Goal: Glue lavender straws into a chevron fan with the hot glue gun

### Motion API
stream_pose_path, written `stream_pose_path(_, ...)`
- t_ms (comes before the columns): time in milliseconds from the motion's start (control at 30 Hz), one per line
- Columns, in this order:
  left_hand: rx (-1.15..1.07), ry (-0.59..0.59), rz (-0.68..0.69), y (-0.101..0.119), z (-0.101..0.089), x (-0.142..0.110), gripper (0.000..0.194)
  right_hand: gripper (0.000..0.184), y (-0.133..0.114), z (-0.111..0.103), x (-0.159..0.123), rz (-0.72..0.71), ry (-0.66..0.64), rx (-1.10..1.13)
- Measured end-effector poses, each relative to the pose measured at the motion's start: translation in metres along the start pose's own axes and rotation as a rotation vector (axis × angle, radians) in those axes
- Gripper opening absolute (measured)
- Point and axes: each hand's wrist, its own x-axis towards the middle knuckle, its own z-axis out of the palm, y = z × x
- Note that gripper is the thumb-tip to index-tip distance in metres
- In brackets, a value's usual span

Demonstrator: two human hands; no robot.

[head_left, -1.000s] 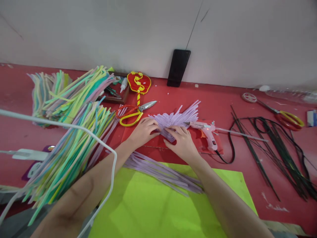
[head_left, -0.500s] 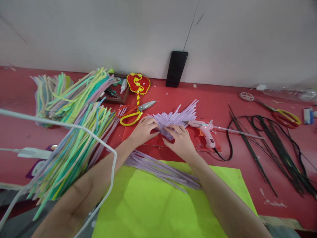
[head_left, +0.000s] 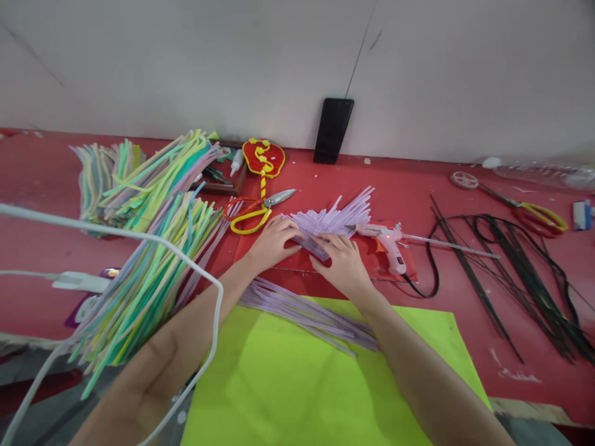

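Observation:
A V-shaped panel of lilac pipe cleaners (head_left: 332,218), laid close side by side, lies on a red board (head_left: 307,263). My left hand (head_left: 275,241) grips its left edge, thumb and fingers closed on the strands. On the lower right part sits my right hand (head_left: 343,259), its fingers curled over the panel and thumb below. Just right of the panel, a pink hot glue gun (head_left: 389,243) with a glue stick in it rests with its nozzle toward my right hand. Loose lilac pipe cleaners (head_left: 307,316) lie under my forearms.
Multicoloured pipe cleaners (head_left: 153,266) pile up at the left. Scissors (head_left: 253,214) lie beyond my left hand, near a red-and-yellow ornament (head_left: 263,158). A white cable (head_left: 186,251) crosses in front. A phone (head_left: 333,130) leans on the wall; dark green stems (head_left: 525,279) lie right. A yellow-green sheet (head_left: 325,396) lies nearest.
The camera view has shifted slightly, moving the scene a little to the right. Both hands stay on the lilac panel with hardly any visible movement.

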Motion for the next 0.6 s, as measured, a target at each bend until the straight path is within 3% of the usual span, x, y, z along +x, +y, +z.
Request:
stream_pose_path(167,0.03,0.009,-0.034,-0.004,-0.004,-0.006,0.019,0.033,0.001,-0.001,0.0,-0.014,0.042,0.041)
stream_pose_path(367,0.148,0.102,-0.139,-0.011,-0.012,-0.012,0.021,0.031,0.002,-0.002,0.0,-0.023,0.048,0.032)
stream_pose_path(600,0.199,0.058,-0.079,-0.014,-0.015,-0.012,0.009,0.031,0.004,-0.002,0.0,-0.037,0.067,0.03)
